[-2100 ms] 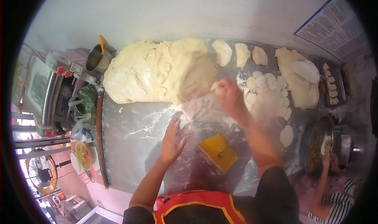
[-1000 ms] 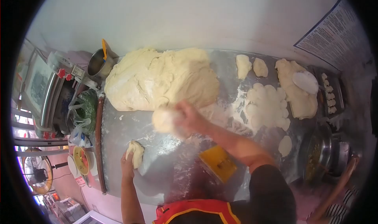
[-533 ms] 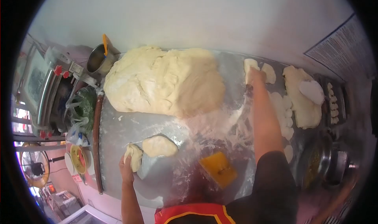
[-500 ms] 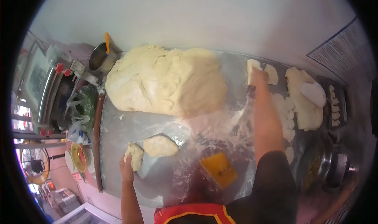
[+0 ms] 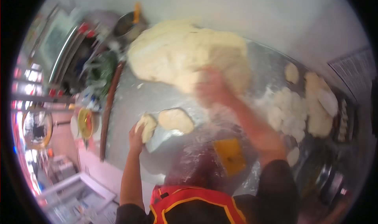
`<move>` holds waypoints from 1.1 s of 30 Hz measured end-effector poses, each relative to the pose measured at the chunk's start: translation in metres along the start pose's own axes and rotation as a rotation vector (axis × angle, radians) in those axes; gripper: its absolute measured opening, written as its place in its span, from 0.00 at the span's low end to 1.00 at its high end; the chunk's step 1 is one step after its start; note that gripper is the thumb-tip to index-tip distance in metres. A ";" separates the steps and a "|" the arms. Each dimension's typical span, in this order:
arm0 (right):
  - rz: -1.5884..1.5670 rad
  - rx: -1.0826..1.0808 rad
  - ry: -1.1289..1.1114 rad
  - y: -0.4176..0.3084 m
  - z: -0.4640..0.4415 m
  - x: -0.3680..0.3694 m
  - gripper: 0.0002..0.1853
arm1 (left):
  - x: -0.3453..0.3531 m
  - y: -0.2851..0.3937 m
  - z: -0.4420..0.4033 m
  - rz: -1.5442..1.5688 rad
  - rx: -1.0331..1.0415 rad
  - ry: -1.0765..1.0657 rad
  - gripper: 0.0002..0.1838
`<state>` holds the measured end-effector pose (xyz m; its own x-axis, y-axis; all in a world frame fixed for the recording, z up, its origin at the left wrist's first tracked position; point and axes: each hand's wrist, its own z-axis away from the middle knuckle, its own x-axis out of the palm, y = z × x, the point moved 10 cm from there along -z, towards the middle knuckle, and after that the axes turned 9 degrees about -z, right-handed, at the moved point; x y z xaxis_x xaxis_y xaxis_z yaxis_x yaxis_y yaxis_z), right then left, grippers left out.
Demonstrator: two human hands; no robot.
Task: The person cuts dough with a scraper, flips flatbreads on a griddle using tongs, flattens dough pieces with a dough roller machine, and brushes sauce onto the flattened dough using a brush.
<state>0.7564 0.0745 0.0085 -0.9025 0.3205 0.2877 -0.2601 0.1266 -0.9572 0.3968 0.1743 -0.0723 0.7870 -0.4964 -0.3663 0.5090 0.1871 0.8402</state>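
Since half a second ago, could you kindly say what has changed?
The right hand has swung left from the back of the metal table to the large pale dough mound; blur hides its grip. One dough piece there is gone; a pale oval piece remains. The left hand stays on the small pale dough lump.

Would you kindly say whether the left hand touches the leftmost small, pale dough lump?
Touching: in the head view, the left hand lies against the left edge of the dough lump.

Bulk-dough kitchen: floured metal worktop [image 5: 128, 100], huge dough mass [image 5: 173, 54] at 12 o'clock, dough rounds [image 5: 287, 111] at 3, pot [image 5: 137, 31] at 11.
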 end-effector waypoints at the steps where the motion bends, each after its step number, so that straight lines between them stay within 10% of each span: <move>1: 0.615 -0.296 -0.028 -0.013 -0.007 0.035 0.26 | 0.005 0.016 0.006 0.008 0.031 -0.045 0.18; 4: 0.292 -0.198 -0.021 -0.029 -0.026 0.037 0.23 | 0.013 0.020 0.011 0.081 -0.051 -0.065 0.19; 6: 0.592 -0.415 0.462 -0.047 -0.022 -0.071 0.21 | 0.012 0.013 0.010 0.138 -0.066 -0.083 0.19; 12: 1.026 -0.174 1.550 -0.086 0.162 -0.408 0.23 | 0.016 0.009 0.009 0.215 -0.112 -0.082 0.18; 14: 0.822 0.290 1.551 -0.060 0.195 -0.465 0.28 | 0.004 -0.024 -0.012 0.074 -0.033 -0.096 0.18; 17: 0.563 0.328 1.401 -0.031 0.192 -0.500 0.32 | 0.008 -0.022 -0.016 0.031 0.002 -0.113 0.18; 20: 0.583 0.515 1.220 -0.059 0.168 -0.452 0.31 | 0.015 -0.012 -0.016 0.056 0.022 -0.116 0.18; 22: 1.602 0.126 1.195 -0.087 0.142 -0.418 0.24 | 0.015 -0.014 -0.015 0.033 0.064 -0.135 0.18; 24: 1.683 -0.430 0.985 -0.121 0.124 -0.317 0.20 | 0.011 -0.015 -0.015 -0.027 0.109 -0.138 0.19; 29: 0.743 0.039 0.809 -0.079 0.139 -0.211 0.12 | -0.014 -0.004 0.006 -0.143 0.032 0.170 0.18; 33: -0.008 0.237 0.487 -0.022 0.162 -0.043 0.15 | -0.004 -0.002 0.007 0.080 0.014 -0.008 0.18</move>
<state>0.7455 -0.0945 0.0123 -0.6517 0.7253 0.2221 -0.3876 -0.0668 -0.9194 0.3902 0.1701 -0.0697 0.8224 -0.4869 -0.2942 0.4392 0.2148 0.8723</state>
